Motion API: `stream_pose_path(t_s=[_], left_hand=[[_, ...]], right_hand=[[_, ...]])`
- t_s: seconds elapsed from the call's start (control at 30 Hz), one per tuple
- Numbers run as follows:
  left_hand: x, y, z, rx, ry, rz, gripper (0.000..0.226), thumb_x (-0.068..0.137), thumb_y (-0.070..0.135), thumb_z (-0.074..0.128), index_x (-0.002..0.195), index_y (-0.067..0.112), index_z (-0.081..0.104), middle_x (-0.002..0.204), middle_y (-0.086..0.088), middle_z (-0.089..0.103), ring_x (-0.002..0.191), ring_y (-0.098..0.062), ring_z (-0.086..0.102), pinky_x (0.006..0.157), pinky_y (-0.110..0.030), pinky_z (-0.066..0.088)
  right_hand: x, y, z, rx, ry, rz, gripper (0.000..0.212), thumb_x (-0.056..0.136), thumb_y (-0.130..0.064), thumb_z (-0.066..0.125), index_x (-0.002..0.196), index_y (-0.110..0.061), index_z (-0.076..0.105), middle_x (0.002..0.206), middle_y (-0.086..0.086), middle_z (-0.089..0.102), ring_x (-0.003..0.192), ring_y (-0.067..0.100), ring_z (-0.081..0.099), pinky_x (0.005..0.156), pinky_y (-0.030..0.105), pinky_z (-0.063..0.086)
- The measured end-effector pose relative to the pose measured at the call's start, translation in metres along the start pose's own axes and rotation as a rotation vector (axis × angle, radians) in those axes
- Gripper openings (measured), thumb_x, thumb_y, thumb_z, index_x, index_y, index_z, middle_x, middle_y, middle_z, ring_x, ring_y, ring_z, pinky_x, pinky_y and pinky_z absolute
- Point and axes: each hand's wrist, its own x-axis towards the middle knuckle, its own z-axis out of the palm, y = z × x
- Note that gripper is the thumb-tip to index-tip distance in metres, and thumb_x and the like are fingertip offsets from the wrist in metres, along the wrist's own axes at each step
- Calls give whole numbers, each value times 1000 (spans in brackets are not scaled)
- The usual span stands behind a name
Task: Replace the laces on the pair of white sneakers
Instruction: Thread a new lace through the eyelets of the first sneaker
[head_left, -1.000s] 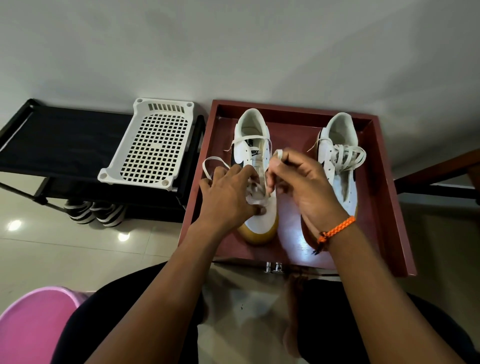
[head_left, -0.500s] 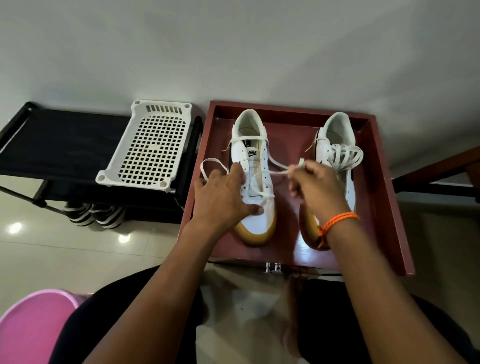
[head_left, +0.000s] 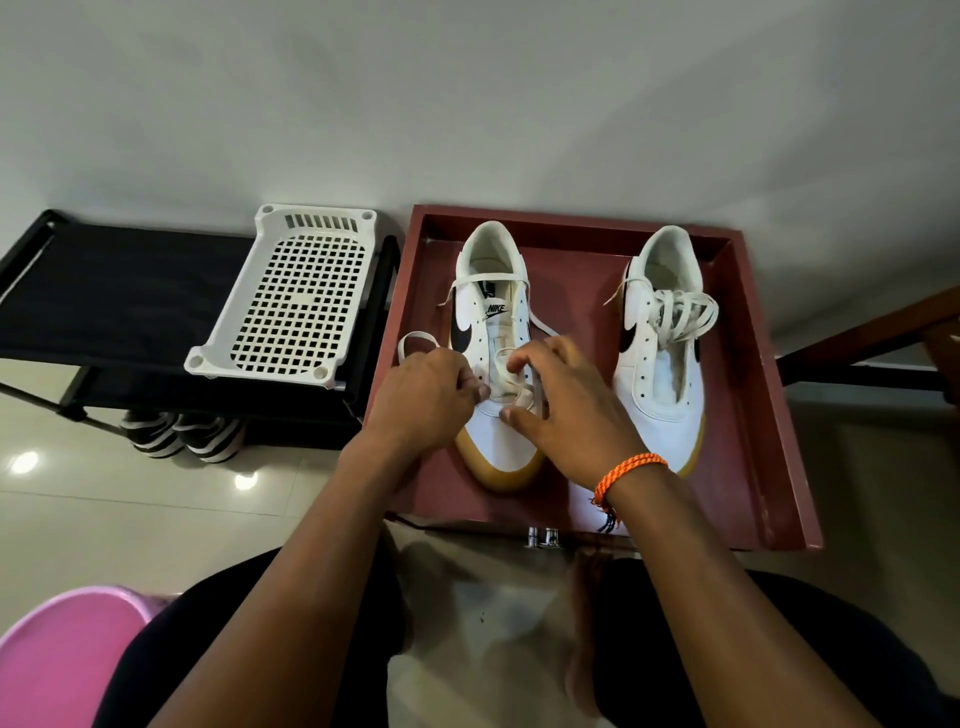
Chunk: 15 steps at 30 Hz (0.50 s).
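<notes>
Two white sneakers with gum soles stand side by side in a dark red wooden tray (head_left: 769, 415), toes toward me. On the left sneaker (head_left: 501, 441) a white lace (head_left: 488, 283) crosses the top eyelets and loops out to the left. My left hand (head_left: 421, 400) pinches this lace at the shoe's left eyelet row. Curled over the lower eyelets, my right hand (head_left: 566, 410) holds the lace's other strand, thumb on the toe side. The right sneaker (head_left: 662, 395) has bare lower eyelets and a loose bundle of white lace (head_left: 685, 312) on its tongue.
A white plastic grid basket (head_left: 291, 306) lies on a black rack (head_left: 104, 291) left of the tray, with striped shoes (head_left: 182, 436) beneath it. A pink tub (head_left: 62, 654) is at the bottom left. Dark wooden furniture (head_left: 883, 327) stands to the right. My knees are below the tray.
My right hand, which had pulled the lace out to the right half a second ago, has come back over the left sneaker's eyelets. My left hand stayed at the shoe's left side.
</notes>
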Motion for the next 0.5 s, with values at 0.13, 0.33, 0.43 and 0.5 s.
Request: stream_pose_path(t_s=[0.13,0.33,0.43,0.5], left_hand=[[-3,-2,-10,-87,-85,-47,24,104,34,66,86,17,70,92,1,71,93,-23,68,88,-44,56],[-5,-3,-23,-266,-196,-94,32,108,12,60,78,2,64,70,14,65,64,8,62,59,-10,42],[-5,-6,-27,-262,-223,-118,37,109,6,54,72,9,52,47,18,51,44,7,49,48,-9,34],[-7,-5,-30,-288,-245,-107,35,110,10,53,75,9,50,47,18,52,44,4,49,50,-13,36]], right_hand=[[2,7,3,57,36,31,27,88,-27,82,97,-33,58,112,-12,51,101,19,62,81,43,61],[4,12,0,57,76,54,14,91,-18,76,81,-18,66,99,-7,62,88,16,62,82,41,55],[7,13,-1,96,107,151,15,95,-21,70,80,-18,69,96,-3,71,88,20,65,83,41,56],[9,14,-1,166,136,308,11,98,-27,65,89,-21,68,94,0,73,91,26,68,83,44,57]])
